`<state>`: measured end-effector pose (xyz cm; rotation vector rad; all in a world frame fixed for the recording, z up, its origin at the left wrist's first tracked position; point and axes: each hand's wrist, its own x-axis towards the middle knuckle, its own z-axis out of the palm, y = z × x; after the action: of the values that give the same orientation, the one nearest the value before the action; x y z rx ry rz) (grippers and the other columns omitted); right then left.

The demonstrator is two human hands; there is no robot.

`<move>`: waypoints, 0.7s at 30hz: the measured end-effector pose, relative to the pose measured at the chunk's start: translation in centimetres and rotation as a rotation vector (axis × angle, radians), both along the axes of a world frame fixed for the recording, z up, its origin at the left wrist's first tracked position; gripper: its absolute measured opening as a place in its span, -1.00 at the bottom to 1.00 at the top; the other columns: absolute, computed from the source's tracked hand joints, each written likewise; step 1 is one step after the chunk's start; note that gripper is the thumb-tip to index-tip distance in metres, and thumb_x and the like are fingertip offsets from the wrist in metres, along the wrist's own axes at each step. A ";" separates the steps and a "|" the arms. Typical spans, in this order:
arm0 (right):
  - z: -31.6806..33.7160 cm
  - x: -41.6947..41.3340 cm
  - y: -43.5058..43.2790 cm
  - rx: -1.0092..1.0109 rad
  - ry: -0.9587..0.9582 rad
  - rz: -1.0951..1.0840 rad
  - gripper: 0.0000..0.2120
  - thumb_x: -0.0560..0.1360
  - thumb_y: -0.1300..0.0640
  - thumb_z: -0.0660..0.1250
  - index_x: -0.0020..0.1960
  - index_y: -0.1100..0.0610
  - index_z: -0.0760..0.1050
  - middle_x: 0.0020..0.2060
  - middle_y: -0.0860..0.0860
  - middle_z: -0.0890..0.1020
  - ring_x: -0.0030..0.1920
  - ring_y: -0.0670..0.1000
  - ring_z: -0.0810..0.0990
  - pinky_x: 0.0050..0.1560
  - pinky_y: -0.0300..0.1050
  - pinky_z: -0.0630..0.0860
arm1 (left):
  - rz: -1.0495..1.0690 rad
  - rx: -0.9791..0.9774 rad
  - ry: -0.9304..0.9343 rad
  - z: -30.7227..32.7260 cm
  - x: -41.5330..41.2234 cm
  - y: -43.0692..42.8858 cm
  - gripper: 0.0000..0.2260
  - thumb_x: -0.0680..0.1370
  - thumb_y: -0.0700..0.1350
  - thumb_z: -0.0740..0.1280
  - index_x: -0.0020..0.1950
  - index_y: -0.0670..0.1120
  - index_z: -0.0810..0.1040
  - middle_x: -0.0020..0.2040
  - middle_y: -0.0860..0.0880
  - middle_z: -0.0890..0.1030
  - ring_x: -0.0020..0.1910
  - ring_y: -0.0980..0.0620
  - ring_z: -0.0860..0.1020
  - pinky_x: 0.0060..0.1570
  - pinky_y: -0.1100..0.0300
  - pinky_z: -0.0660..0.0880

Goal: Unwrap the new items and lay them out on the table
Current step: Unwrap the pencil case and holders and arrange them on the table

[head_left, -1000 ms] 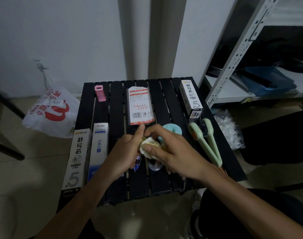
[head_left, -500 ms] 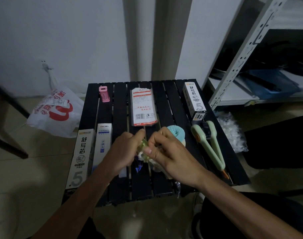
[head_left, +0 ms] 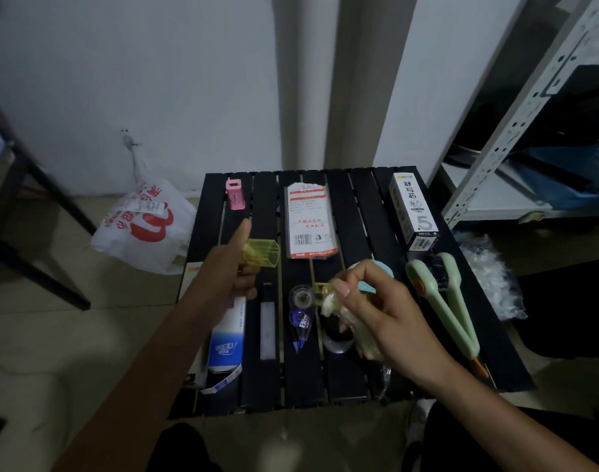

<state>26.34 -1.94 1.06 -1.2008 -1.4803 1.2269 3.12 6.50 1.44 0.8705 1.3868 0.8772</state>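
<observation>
My left hand (head_left: 228,267) holds a small yellow-green translucent box (head_left: 261,253) above the left-middle of the black slatted table (head_left: 359,206), with the index finger stretched out. My right hand (head_left: 376,308) grips crumpled clear plastic wrap (head_left: 339,306) over the table's middle, with a small yellow piece (head_left: 320,288) at its fingertips. Below them lie a correction tape dispenser (head_left: 301,310) and a white bar (head_left: 267,330).
On the table lie a pink item (head_left: 236,194), a red-and-white packet (head_left: 310,221), a refill box (head_left: 413,211), green tongs (head_left: 442,301), a blue round thing (head_left: 376,269) and a blue-white box (head_left: 225,342). A plastic bag (head_left: 145,226) lies on the floor at left; a metal shelf (head_left: 516,124) stands at right.
My hands have parted: the left one has carried the yellow-green box up and left, and the right one keeps the plastic wrap. The camera has tilted, shifting the table lower.
</observation>
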 end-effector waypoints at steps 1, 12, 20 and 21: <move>0.0 -0.1 0.2 -0.015 0.028 -0.014 -0.73 0.65 -0.06 0.36 -0.06 0.10 0.42 -0.10 0.32 0.61 -0.25 0.43 0.56 -0.20 0.43 0.53 | 0.004 -0.004 -0.044 -0.1 -0.3 0.1 -0.51 0.63 0.27 0.21 -0.29 -0.08 0.45 -0.51 0.02 0.33 -0.58 0.10 0.26 -0.51 0.23 0.33; 0.0 -0.2 1.5 -0.146 0.300 -0.095 -0.70 0.61 0.08 0.37 -0.03 0.29 0.36 -0.13 0.39 0.57 -0.33 0.10 0.60 -0.48 -0.10 0.50 | -0.038 -0.128 -0.201 -1.4 2.9 -1.4 -0.60 0.65 0.21 0.24 -0.14 -0.10 0.53 -0.43 -0.02 0.37 -0.51 0.05 0.33 -0.52 0.21 0.37; 0.5 0.3 2.0 -0.107 0.354 -0.155 -0.76 0.59 0.14 0.40 -0.14 0.21 0.40 -0.15 0.22 0.59 -0.26 0.17 0.59 -0.42 -0.06 0.53 | -0.137 -0.016 -0.285 -0.6 4.0 -3.0 -0.66 0.64 0.14 0.27 0.06 -0.14 0.60 -0.36 -0.07 0.40 -0.46 0.02 0.39 -0.49 0.18 0.38; 0.4 0.3 2.0 -0.111 0.364 -0.145 -0.77 0.60 0.16 0.40 -0.15 0.19 0.40 -0.16 0.21 0.59 -0.26 0.17 0.58 -0.38 -0.04 0.52 | -0.143 -0.001 -0.290 -0.6 4.1 -3.1 -0.63 0.64 0.12 0.27 0.12 -0.18 0.58 -0.36 -0.08 0.40 -0.46 0.01 0.41 -0.48 0.17 0.38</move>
<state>26.62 0.10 1.44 -1.0667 -1.0530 1.3580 7.25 3.43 0.84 0.7964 1.0615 0.8551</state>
